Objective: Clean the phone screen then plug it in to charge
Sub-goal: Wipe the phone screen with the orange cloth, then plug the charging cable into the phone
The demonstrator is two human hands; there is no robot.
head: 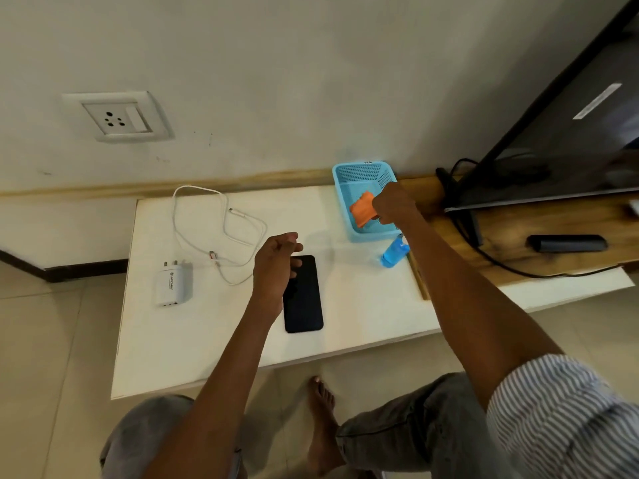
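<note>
A black phone (304, 299) lies screen-up on the white table (207, 340). My left hand (275, 262) hovers over the phone's upper left corner, fingers loosely curled, holding nothing. My right hand (390, 203) reaches into the blue basket (359, 174) and grips an orange cloth (362, 209). A small blue spray bottle (394, 254) stands just in front of the basket, partly hidden by my right forearm. A white charger adapter (173, 283) and a coiled white cable (221, 229) lie on the table's left part. A wall socket (117, 117) sits up on the left.
A wooden shelf (518, 233) at the right carries a dark TV (570, 133), its black cables (466, 216) and a black remote (567, 243). My knees and a bare foot (321, 420) are below the table's front edge.
</note>
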